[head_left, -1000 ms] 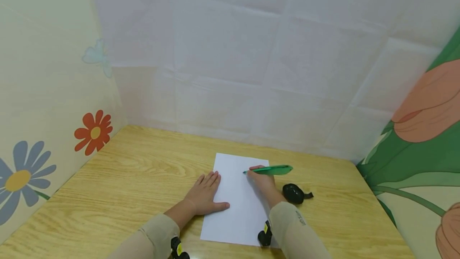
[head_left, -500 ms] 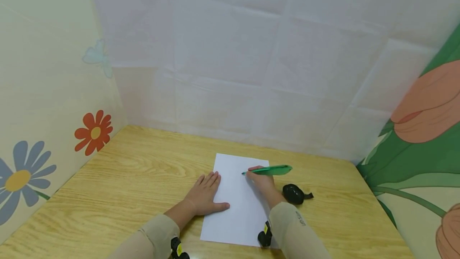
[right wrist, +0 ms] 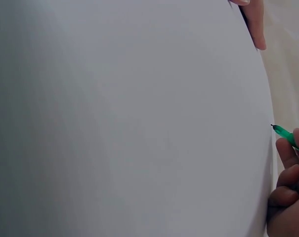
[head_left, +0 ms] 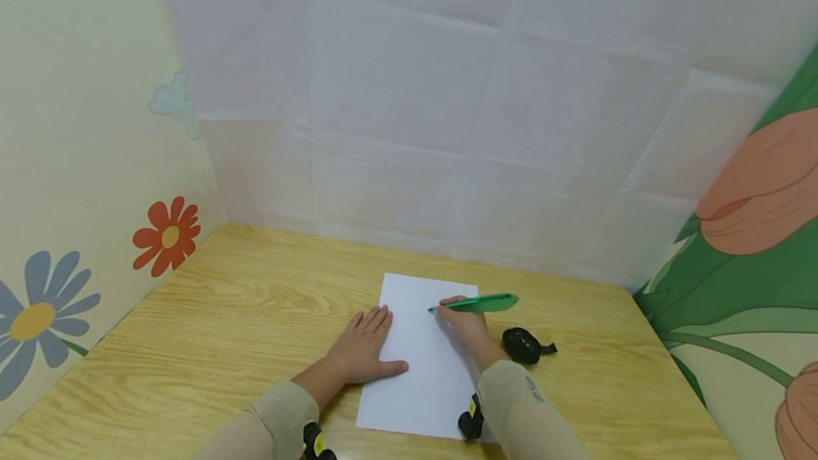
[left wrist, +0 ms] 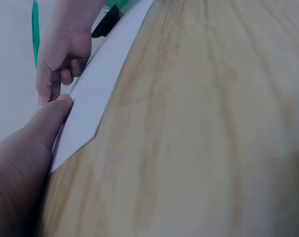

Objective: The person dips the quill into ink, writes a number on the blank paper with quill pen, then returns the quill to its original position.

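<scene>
A white sheet of paper (head_left: 415, 403) lies on the wooden table in front of me. My left hand (head_left: 359, 352) rests flat across its left edge, fingers spread and the thumb stretched over the sheet. My right hand (head_left: 471, 326) pinches a green pen (head_left: 491, 302) with a broad, leaf-like barrel. Its tip is at the upper middle of the paper, and the barrel slants off to the right. In the right wrist view the pen's dark point (right wrist: 273, 125) shows ahead of the fingertips. Seen from the left wrist, the right hand (left wrist: 65, 52) is just beyond my left thumb (left wrist: 50, 118).
A glossy black rounded object (head_left: 522, 345) with a short tail lies right of my right wrist. Black wrist cameras (head_left: 471, 419) sit at my cuffs. A white cloth wall (head_left: 396, 91) rises behind the wooden table (head_left: 268, 289), with flower-printed panels at both sides.
The pen tip and the fingers of my right hand have shifted slightly left and toward me over the paper. My left hand has stayed in place.
</scene>
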Demonstrator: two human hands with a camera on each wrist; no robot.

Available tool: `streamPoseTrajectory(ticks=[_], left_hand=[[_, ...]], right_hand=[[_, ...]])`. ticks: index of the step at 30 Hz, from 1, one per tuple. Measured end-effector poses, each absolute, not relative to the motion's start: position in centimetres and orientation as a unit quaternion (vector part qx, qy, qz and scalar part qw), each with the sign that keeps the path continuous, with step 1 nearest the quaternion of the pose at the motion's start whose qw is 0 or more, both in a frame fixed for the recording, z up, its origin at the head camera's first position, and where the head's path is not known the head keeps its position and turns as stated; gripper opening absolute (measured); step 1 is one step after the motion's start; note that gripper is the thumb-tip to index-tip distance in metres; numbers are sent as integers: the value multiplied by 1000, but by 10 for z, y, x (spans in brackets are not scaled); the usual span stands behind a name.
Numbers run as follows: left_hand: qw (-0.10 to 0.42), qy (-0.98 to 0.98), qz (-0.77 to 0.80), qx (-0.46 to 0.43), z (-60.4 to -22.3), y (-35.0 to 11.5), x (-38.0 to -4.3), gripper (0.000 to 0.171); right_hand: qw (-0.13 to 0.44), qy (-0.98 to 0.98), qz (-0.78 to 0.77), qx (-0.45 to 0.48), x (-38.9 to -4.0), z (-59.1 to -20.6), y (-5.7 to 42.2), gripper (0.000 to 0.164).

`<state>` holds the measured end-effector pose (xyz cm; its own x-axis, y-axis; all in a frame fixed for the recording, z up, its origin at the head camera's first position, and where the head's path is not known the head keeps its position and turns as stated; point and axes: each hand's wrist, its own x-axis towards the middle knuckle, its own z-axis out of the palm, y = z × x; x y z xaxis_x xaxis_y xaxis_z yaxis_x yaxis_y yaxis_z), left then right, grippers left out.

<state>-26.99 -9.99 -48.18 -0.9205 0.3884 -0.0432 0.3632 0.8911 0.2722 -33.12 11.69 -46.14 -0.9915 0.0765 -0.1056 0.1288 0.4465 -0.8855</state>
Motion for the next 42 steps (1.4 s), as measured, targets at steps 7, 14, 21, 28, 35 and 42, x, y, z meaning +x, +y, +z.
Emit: streamPoseTrajectory(ticks=[7,14,21,28,35,42], left_hand=[[47,972,128,192,-483,-100,-270,106],[47,972,128,193,-479,-99,-268,106],[47,971,129,195,-479,-100,-268,105],[47,971,130,196,-481,-100,-268,105],[46,971,130,194,-480,-99,-269,105],[45,971,129,196,-482,-100,-270,105]], right_hand=[[40,854,-516,60,-331,-462,117,21],[44,850,-521,59,-332,-463,118,20],[46,851,-520,46,-332,-464,118,19],[53,853,-517,47,-330,-462,117,19],[61,848,-524,53,-330,-463,117,19],[58,851,-521,37,-329,-463,117,18]])
